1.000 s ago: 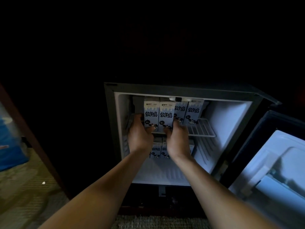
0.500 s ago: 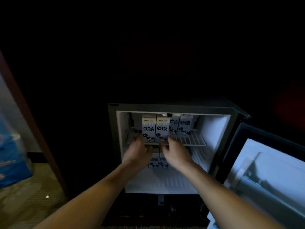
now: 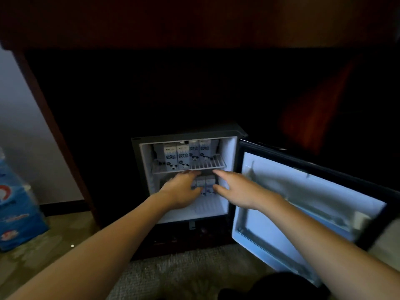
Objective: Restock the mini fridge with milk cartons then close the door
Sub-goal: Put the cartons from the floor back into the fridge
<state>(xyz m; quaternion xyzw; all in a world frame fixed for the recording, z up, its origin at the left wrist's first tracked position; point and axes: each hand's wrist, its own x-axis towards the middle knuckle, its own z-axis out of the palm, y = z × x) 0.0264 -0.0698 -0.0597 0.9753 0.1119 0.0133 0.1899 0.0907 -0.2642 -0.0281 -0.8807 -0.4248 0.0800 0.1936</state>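
The mini fridge (image 3: 232, 148) stands open inside a dark cabinet. Several blue-and-white milk cartons (image 3: 183, 155) stand upright on its wire shelf (image 3: 212, 164). More cartons (image 3: 205, 186) stand below the shelf, partly hidden by my hands. My left hand (image 3: 180, 190) is in front of the fridge opening, fingers apart, holding nothing. My right hand (image 3: 237, 189) is beside it, fingers spread and empty, just outside the lower compartment. The fridge door (image 3: 303, 204) hangs wide open to the right, its pale inner lining facing me.
A blue printed box (image 3: 17, 211) sits on the floor at the far left by a wooden cabinet leg (image 3: 54, 131). Carpet (image 3: 184, 276) covers the floor in front of the fridge. A small white scrap (image 3: 72, 246) lies on the floor.
Both hands have let go of the cartons on the wire shelf and drawn back out of the fridge. The view has pulled away, so the fridge looks smaller.
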